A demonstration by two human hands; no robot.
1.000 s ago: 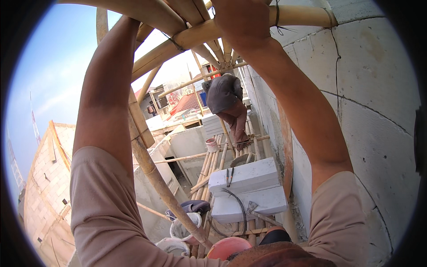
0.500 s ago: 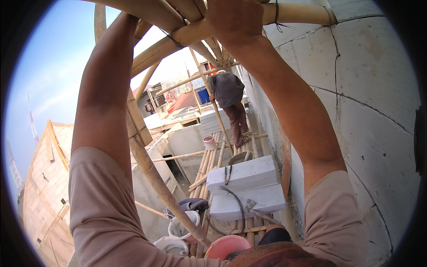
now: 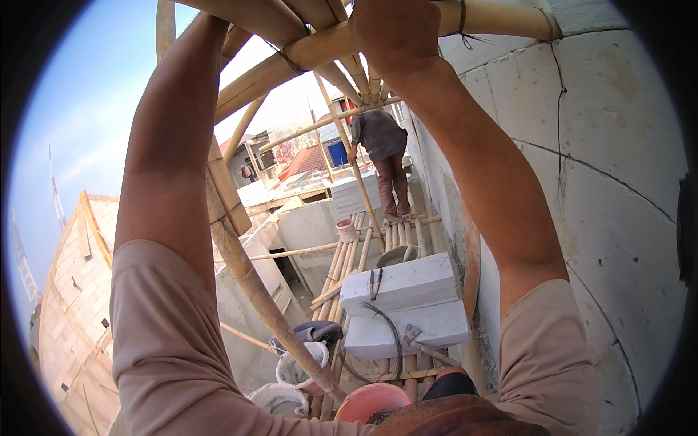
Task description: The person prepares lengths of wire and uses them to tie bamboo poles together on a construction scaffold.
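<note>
Both my arms reach up overhead. My right hand (image 3: pixel 395 35) is closed around a thick bamboo pole (image 3: pixel 502 19) that runs across the top to the block wall. My left forearm (image 3: pixel 174 109) rises to another bamboo pole (image 3: pixel 251 16); the left hand's fingers are hidden behind it and by the picture's upper edge. Black ties (image 3: pixel 289 59) bind the crossing poles between my arms. Below lie two stacked white blocks (image 3: pixel 403 285), with pliers (image 3: pixel 376 283) on the upper one and a hammer (image 3: pixel 429 347) by the lower one.
A co-worker (image 3: pixel 379 138) stands bent forward on the bamboo scaffold walkway (image 3: pixel 342 272). A slanting bamboo post (image 3: pixel 262 305) crosses on my left. Buckets (image 3: pixel 302 365) and a red basin (image 3: pixel 373 403) sit below. A pale block wall (image 3: pixel 582 182) rises on my right.
The co-worker has shifted slightly farther away and bends lower, with the head now hidden behind a pole. My view has tilted a little; my right hand keeps its grip on the pole.
</note>
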